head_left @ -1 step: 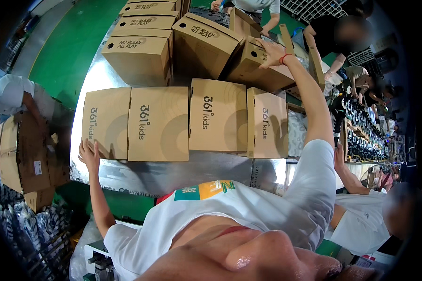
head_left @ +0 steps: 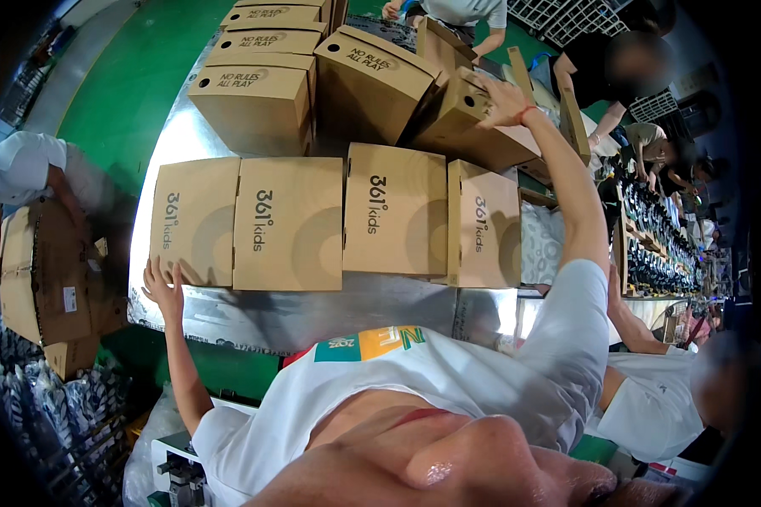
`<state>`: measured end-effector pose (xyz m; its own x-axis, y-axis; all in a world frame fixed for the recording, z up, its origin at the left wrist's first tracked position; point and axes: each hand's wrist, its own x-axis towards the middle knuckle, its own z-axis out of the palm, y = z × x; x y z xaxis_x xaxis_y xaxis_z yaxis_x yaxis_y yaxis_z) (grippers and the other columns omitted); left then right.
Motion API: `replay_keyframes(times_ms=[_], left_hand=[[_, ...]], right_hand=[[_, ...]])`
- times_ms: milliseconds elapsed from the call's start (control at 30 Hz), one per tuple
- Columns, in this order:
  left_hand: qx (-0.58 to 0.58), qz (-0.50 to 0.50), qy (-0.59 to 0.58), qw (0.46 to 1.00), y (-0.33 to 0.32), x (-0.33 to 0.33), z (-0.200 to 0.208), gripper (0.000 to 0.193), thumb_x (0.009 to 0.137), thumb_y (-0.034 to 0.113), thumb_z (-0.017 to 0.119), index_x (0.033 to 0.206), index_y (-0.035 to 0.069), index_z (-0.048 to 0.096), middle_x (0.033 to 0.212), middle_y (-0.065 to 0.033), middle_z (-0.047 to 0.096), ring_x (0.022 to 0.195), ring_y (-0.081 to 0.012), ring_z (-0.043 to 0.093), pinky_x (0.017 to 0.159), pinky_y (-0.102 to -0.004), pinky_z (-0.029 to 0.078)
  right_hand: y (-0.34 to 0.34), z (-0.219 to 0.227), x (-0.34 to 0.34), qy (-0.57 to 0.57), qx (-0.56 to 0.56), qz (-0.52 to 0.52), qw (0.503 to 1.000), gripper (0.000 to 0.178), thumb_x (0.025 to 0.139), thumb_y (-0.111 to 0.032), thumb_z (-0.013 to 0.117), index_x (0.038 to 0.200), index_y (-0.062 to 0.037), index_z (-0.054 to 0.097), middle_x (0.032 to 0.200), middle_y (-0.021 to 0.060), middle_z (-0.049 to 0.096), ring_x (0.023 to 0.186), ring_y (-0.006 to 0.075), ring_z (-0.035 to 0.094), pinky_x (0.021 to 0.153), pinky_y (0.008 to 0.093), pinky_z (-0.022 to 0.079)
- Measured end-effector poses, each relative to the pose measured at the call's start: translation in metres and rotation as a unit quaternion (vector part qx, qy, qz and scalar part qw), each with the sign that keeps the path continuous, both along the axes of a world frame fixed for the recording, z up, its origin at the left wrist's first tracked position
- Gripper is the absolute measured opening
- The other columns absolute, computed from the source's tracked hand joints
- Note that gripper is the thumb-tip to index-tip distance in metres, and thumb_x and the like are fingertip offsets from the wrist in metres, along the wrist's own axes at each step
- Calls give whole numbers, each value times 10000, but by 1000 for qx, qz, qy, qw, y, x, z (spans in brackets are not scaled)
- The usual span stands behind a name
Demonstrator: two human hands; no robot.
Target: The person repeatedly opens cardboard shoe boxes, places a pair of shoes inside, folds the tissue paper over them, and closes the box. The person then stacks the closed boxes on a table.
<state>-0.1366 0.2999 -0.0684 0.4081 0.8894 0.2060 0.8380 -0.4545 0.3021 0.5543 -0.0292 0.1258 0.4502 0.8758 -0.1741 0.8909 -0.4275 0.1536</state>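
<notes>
A row of closed brown cardboard shoeboxes stands along the near side of the table. My left hand (head_left: 164,286) has its fingers spread at the near left corner of the leftmost shoebox (head_left: 193,224). Beside that one are a second shoebox (head_left: 287,226), a taller-looking one (head_left: 395,215) and a narrower one (head_left: 484,228) at the right. My right hand (head_left: 504,103) reaches far across, fingers stretched over the upper right of a tilted shoebox (head_left: 457,127) in the back row. Whether its fingertips press on the cardboard is hard to tell.
More shoeboxes (head_left: 249,101) stand at the back left on the silvery table (head_left: 313,317). Patterned white paper (head_left: 541,241) lies in an open box at right. Co-workers stand beyond the table and at right; another at left bends over a large carton (head_left: 55,270).
My right hand has shifted slightly to the right over the tilted shoebox. The whole view has drifted a little; my left hand stays at the leftmost box.
</notes>
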Motion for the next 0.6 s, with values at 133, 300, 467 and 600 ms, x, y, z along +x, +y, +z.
replay_keyframes(times_ms=[133, 300, 467, 600], left_hand=[[77, -28, -36, 996, -30, -14, 26, 483, 864, 369, 536, 1251, 95, 445, 1311, -157, 370, 1253, -319, 290, 1010, -529, 143], [92, -78, -127, 984, -56, 18, 70, 420, 845, 240, 590, 1201, 50, 472, 1266, -169, 413, 1188, -323, 353, 989, -434, 226], [100, -156, -170, 968, -73, 70, 95, 412, 841, 210, 596, 1202, 54, 470, 1267, -158, 413, 1209, -321, 346, 997, -413, 253], [0, -152, -254, 955, -81, 69, 95, 399, 875, 245, 551, 1216, 57, 468, 1267, -132, 439, 1188, -284, 394, 996, -400, 289]], right_hand=[[-17, 56, -30, -105, 24, 13, 994, 1013, 535, -450, 717, 1360, -154, 209, 1203, 165, 474, 1007, 373, 497, 852, 447, 392], [-2, 164, -129, -181, 52, 224, 956, 993, 508, -379, 711, 1356, -143, 250, 1129, 154, 479, 893, 332, 497, 816, 430, 385], [-13, 279, -242, -166, 48, 419, 891, 932, 534, -337, 752, 1322, -112, 307, 1171, 148, 480, 1061, 327, 473, 879, 408, 361], [-90, 277, -187, -282, 107, 303, 904, 723, 576, -113, 713, 1242, -100, 429, 1151, 110, 528, 1048, 293, 495, 869, 391, 376]])
